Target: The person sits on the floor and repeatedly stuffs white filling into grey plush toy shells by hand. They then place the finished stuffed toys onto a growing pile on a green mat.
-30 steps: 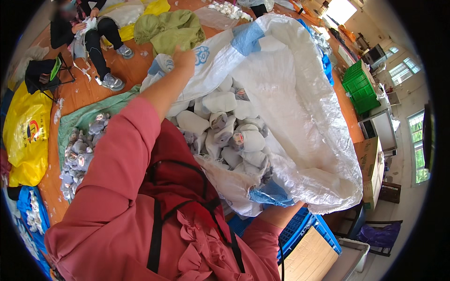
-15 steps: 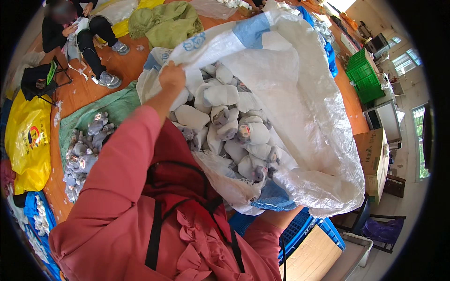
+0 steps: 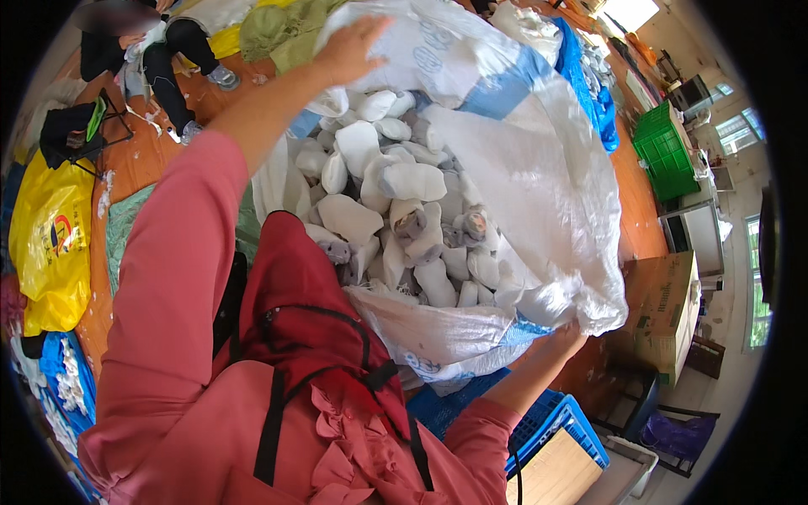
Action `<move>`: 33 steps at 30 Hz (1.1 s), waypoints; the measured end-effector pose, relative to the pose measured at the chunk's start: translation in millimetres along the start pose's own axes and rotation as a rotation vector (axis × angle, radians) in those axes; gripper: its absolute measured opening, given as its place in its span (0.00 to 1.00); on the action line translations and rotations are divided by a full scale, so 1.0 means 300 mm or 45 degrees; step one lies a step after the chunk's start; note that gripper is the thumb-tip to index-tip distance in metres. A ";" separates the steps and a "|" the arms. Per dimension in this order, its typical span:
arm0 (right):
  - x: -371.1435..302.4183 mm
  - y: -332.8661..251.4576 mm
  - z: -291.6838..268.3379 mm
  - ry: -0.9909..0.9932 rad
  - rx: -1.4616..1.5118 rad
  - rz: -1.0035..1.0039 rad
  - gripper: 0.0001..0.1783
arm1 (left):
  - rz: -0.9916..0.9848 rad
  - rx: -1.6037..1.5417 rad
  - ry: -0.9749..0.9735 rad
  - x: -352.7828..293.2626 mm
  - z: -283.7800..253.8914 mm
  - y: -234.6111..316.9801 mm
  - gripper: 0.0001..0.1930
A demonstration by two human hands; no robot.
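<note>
A big white woven sack (image 3: pixel 539 160) with blue stripes lies gaping before me, filled with white-and-grey stuffed plush toys (image 3: pixel 412 181), some showing small faces. Over the sack's far left rim, my left hand (image 3: pixel 353 52) is raised with its fingers spread and nothing held. At the near right corner my right hand (image 3: pixel 569 337) grips the sack's bunched edge; the plastic hides most of its fingers. Part of my red apron (image 3: pixel 286 278) presses against the sack's near left side.
A person (image 3: pixel 164 50) sits at the upper left, hands on pale material. Yellow bag (image 3: pixel 55 244) and folding stool (image 3: pixel 84 139) stand left. Green crate (image 3: pixel 661 147) and cardboard box (image 3: pixel 665 311) stand right. A blue crate (image 3: pixel 564 421) with a board is beside my right arm.
My left hand has let go of the sack's rim and moved up and right, opening. My right hand has come into view at the near right edge. The far rim has folded back.
</note>
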State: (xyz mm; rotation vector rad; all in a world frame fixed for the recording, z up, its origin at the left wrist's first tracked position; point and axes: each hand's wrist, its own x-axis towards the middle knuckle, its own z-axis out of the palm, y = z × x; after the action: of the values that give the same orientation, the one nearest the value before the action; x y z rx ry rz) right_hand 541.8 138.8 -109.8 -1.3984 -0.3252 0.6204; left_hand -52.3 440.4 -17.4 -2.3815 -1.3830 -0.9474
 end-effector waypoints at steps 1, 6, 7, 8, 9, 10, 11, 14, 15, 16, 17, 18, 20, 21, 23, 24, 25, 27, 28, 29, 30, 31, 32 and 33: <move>-0.004 0.012 -0.004 0.031 -0.014 -0.002 0.29 | 0.054 0.032 -0.087 -0.049 0.013 0.034 0.37; -0.087 0.064 0.049 0.499 0.063 -0.357 0.28 | -0.174 -0.136 -0.972 -0.344 0.119 0.104 0.28; -0.124 0.067 0.094 0.515 0.085 -0.508 0.27 | -0.237 -0.236 -1.156 -0.399 0.132 0.116 0.25; -0.181 0.049 0.158 0.526 0.104 -0.658 0.26 | -0.298 -0.290 -1.302 -0.463 0.148 0.122 0.24; -0.234 0.018 0.224 0.515 0.046 -0.678 0.23 | -0.356 -0.352 -1.453 -0.537 0.174 0.137 0.22; -0.225 0.035 0.227 0.454 0.093 -0.904 0.21 | -0.279 -0.343 -1.535 -0.595 0.201 0.167 0.24; -0.253 0.034 0.280 0.368 0.108 -1.001 0.19 | -0.211 -0.326 -1.611 -0.658 0.223 0.191 0.25; -0.416 0.058 0.461 -0.480 -0.137 -0.536 0.12 | -0.129 -0.192 -1.999 -0.787 0.309 0.278 0.32; -0.430 0.175 0.469 -0.742 -0.277 -0.338 0.12 | -0.120 -0.145 -2.113 -0.790 0.317 0.317 0.33; -0.455 0.284 0.491 -1.002 -0.405 -0.123 0.12 | -0.115 -0.091 -2.229 -0.797 0.321 0.347 0.35; -0.535 0.297 0.594 -1.311 -0.313 -0.756 0.19 | -0.195 -0.135 -2.272 -0.796 0.307 0.371 0.36; -0.566 0.349 0.605 -1.539 -0.596 -0.722 0.25 | -0.262 -0.181 -2.311 -0.772 0.278 0.401 0.37; -0.642 0.486 0.583 -1.662 -1.000 -0.781 0.33 | -0.202 -0.231 -2.275 -0.774 0.276 0.425 0.39; -0.667 0.525 0.572 -1.742 -1.210 -0.637 0.35 | -0.093 -0.247 -2.197 -0.809 0.283 0.410 0.39; -0.700 0.601 0.528 -1.873 -1.621 -0.315 0.39 | 0.044 -0.197 -2.060 -0.831 0.261 0.420 0.41; -0.701 0.651 0.495 -1.976 -1.678 -0.317 0.39 | 0.062 -0.164 -2.047 -0.824 0.246 0.425 0.41; -0.695 0.709 0.457 -2.088 -1.734 -0.319 0.38 | 0.071 -0.133 -2.033 -0.826 0.235 0.426 0.41; -0.695 0.709 0.413 -2.288 -1.814 -0.269 0.36 | 0.096 -0.075 -1.996 -0.844 0.221 0.436 0.38; -0.689 0.701 0.380 -2.371 -1.835 -0.213 0.34 | 0.106 -0.059 -2.013 -0.850 0.228 0.441 0.38; -0.689 0.680 0.357 -2.465 -1.854 -0.157 0.33 | 0.105 -0.045 -2.031 -0.866 0.232 0.444 0.38; -0.677 0.737 0.313 -2.620 -1.942 -0.133 0.33 | 0.129 -0.025 -2.048 -0.867 0.232 0.451 0.38; -0.654 0.821 0.254 -2.776 -2.024 -0.104 0.33 | 0.100 -0.050 -1.987 -0.865 0.229 0.459 0.38; -0.622 0.844 0.205 -2.841 -2.086 -0.070 0.31 | 0.051 -0.076 -1.924 -0.872 0.224 0.460 0.38; -0.578 0.854 0.146 -2.897 -2.151 -0.032 0.29 | 0.009 -0.103 -1.858 -0.872 0.219 0.464 0.39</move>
State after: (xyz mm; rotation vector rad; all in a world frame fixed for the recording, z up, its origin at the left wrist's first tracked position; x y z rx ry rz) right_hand 324.2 86.4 -327.8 -1.2309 -3.1915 1.9012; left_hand 1.6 218.0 -216.5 -3.1333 -1.5656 1.0754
